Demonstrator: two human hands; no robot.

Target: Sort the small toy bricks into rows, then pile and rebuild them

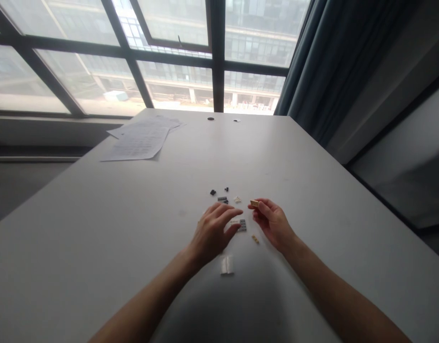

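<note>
Pale pieces [227, 265] are lying before the gray block [243, 225]. Beyond it, the right hand [274, 224] is pinching a tan brick [254, 203], ideally edgewise; the left hand [214, 231], fingers parted, is hovering alongside.

Bare left hand [214, 228] hides part of small pale pieces [234, 221] beside small grey studded block [243, 225]; their full outline unclear. Bare right hand's [273, 221] fingers cover one end of small tan block [254, 203]. Small black pieces [213, 192]: too small for exact shape. Whitish translucent rectangular item [227, 265]: blurred, material unclear. Print on loose white paper sheets [137, 143] illegible. Both forearms, white tabletop [98, 247], dark blue-grey curtain [330, 57] cut off by picture edges.
</note>
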